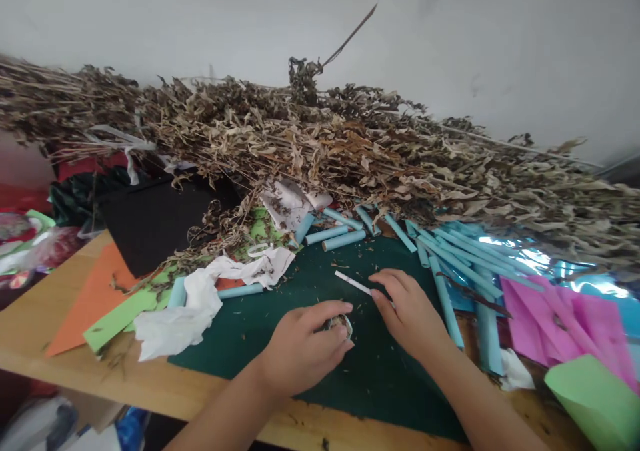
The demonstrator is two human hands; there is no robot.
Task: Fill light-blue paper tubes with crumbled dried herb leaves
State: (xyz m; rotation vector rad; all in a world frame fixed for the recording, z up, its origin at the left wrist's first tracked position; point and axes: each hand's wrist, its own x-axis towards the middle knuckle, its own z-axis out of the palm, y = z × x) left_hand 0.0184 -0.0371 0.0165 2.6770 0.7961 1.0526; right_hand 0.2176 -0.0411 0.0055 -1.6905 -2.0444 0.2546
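My left hand (300,347) is closed around a small roll with a round end (343,321) turned up toward me. Brownish dried bits show inside its pale rim; the fingers cover the rest. To its right, my right hand (413,311) pinches a thin white stick (351,281) between thumb and fingers. The stick points left and slightly away from me. Both hands are over a dark green sheet (280,334) scattered with leaf crumbs. Beyond them lie several short light-blue paper tubes (344,239).
A large heap of dried leafy stalks (320,137) lies along the wall. More blue tubes (465,257) and pink paper (565,317) are at right. At left are crumpled white tissue (175,317), orange paper (95,297) and a black sheet (150,221) on the wooden table (25,344).
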